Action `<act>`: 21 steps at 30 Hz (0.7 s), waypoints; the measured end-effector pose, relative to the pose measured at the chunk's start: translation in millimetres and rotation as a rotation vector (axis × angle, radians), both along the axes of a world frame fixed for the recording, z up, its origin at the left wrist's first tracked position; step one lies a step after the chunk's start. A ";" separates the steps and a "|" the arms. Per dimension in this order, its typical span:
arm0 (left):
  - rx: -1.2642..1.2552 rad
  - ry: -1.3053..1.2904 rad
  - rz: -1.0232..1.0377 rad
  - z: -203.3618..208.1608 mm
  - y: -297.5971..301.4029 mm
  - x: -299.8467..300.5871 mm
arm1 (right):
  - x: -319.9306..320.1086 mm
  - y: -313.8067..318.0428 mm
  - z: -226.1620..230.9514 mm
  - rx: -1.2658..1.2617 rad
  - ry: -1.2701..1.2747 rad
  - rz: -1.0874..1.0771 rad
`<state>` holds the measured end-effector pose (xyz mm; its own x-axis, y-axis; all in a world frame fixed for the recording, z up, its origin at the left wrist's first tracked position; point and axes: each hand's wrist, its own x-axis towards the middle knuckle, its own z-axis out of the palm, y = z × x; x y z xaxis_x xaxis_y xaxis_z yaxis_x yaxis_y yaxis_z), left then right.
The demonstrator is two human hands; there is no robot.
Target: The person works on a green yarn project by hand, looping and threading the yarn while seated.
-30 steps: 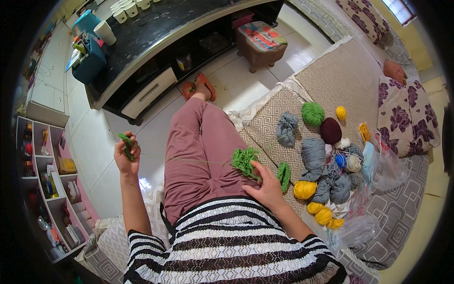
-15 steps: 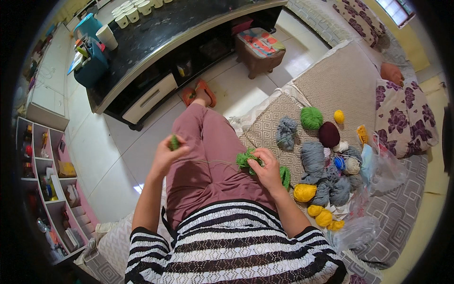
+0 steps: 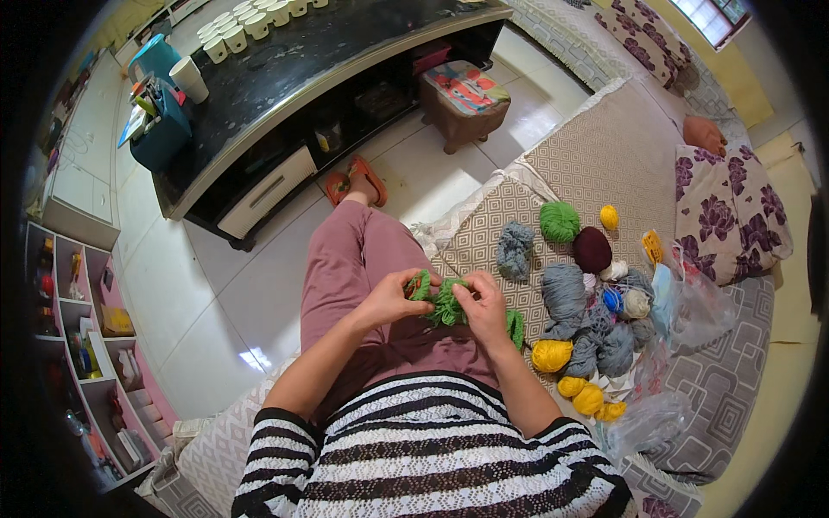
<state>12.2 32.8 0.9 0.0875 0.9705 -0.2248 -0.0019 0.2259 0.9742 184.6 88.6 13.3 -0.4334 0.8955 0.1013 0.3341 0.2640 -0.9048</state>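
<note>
Over my lap both hands are close together on fluffy green yarn. My left hand (image 3: 386,300) is closed round a small green yarn bundle (image 3: 420,285); its exact form is partly hidden by the fingers. My right hand (image 3: 485,309) pinches a looser clump of green yarn (image 3: 448,304), with the thumb and fingertips at its upper right side. The two green parts nearly touch. Beside my right wrist lies another green yarn piece (image 3: 515,328), which looks knitted or braided.
To my right on the patterned sofa (image 3: 484,220) lie a green yarn ball (image 3: 560,222), a maroon ball (image 3: 592,249), grey skeins (image 3: 564,298), yellow balls (image 3: 551,355) and a clear plastic bag (image 3: 701,311). A black-topped table (image 3: 328,52) with white cups stands ahead, near a stool (image 3: 466,104).
My left hand has come in from the left, bringing its green bundle beside the clump in my right hand. The strand stretched between them no longer shows. The view has shifted slightly.
</note>
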 end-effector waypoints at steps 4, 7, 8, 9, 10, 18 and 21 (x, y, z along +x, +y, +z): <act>-0.018 -0.057 -0.018 -0.2 -6.2 -7.8 | 8.6 7.3 -6.6 0.108 -0.005 -0.102; -0.080 -0.098 -0.015 -4.0 -10.7 -10.9 | 9.3 6.3 -7.7 0.120 0.023 -0.123; -0.117 -0.126 -0.001 -7.2 -11.9 -11.3 | 9.6 5.1 -9.6 0.121 0.023 -0.125; -0.116 -0.126 -0.003 -10.1 -13.0 -11.4 | 9.5 3.1 -12.3 -0.081 0.164 -0.117; -0.147 -0.145 -0.002 -12.9 -13.9 -11.3 | 9.5 1.1 -13.8 -0.283 0.306 -0.108; -0.184 -0.191 0.072 3.7 -13.5 -13.9 | 8.9 -7.1 1.4 -0.834 0.761 0.030; -0.212 -0.245 0.087 6.3 -12.9 -14.7 | 9.1 -7.2 -1.2 -0.873 0.749 0.052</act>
<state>-2.5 20.0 7.2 0.0828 0.9104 -0.4053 -0.2582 0.4124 0.8736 193.7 81.4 12.1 -0.5647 0.7699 -0.2972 -0.3570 -0.5526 -0.7531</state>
